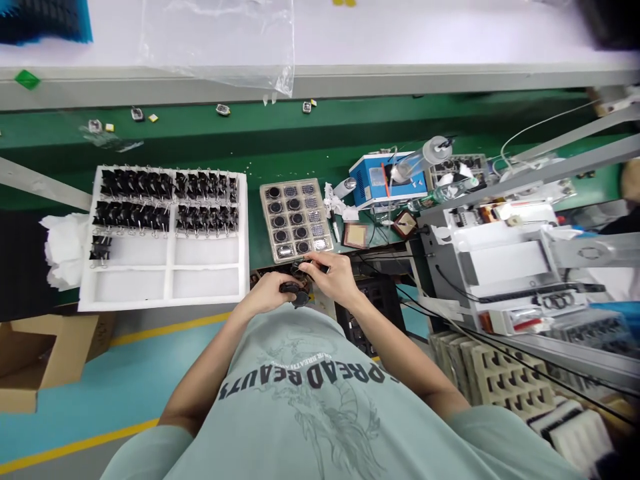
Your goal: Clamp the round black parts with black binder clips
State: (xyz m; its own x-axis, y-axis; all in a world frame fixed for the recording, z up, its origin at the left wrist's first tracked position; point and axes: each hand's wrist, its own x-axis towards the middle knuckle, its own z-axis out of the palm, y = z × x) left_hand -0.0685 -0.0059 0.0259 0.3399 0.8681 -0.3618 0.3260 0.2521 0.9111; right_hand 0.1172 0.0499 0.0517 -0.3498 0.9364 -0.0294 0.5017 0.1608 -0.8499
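Note:
My left hand (268, 292) is closed around a pair of black round parts (296, 293) just in front of my shirt. Close beside it, my right hand (332, 275) pinches a small dark piece, too hidden by the fingers to name. A clear plastic tray (277, 195) stands right behind both hands, with black round discs and silvery mesh pieces in its pockets. To the left lies a white foam tray (243, 260). Rows of black parts held with binder clips (133, 217) fill its back compartments.
Right of the plastic tray are a blue box-shaped device (367, 180), a dispenser bottle (345, 187) and a tan square pad (356, 235). A grey metal frame (550, 173) crosses the right side. A cardboard box (75, 353) sits on the floor at left.

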